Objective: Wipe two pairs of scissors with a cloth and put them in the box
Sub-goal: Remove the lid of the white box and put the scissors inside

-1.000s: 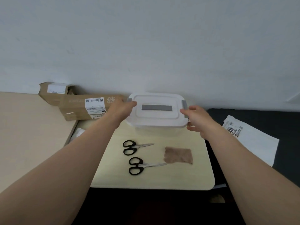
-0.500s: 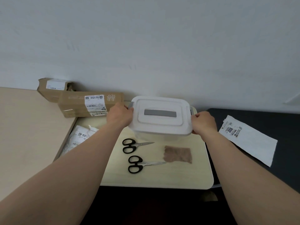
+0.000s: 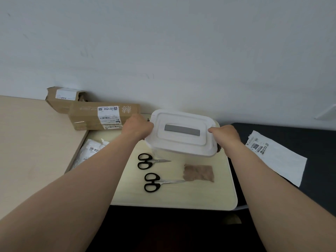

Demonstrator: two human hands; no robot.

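A beige desk [image 3: 32, 142] filled the far left, with two labelled cardboard cartons [image 3: 87, 117] against the wall and a white packet [image 3: 91, 151] lying in the gap below them. The person's left hand [image 3: 138, 127] gripped the left end of the white box [image 3: 181, 142], fingers curled round its rim and mostly hidden behind it. The box, lid on and a grey handle [image 3: 182, 130] on top, was at the back of the pale table [image 3: 181, 197]. In front of it lay the upper scissors [image 3: 145, 161] and, nearer, the lower scissors [image 3: 152, 182], both closed, blades pointing right. The lower pair's tips reached the edge of the brown cloth [image 3: 199, 173], which lay flat just beside them. The right hand [image 3: 225, 136] clasped the box's right end, fingers bent together over the rim. A white mailer bag [image 3: 276, 157] lay on the black surface [image 3: 291, 135] at far right
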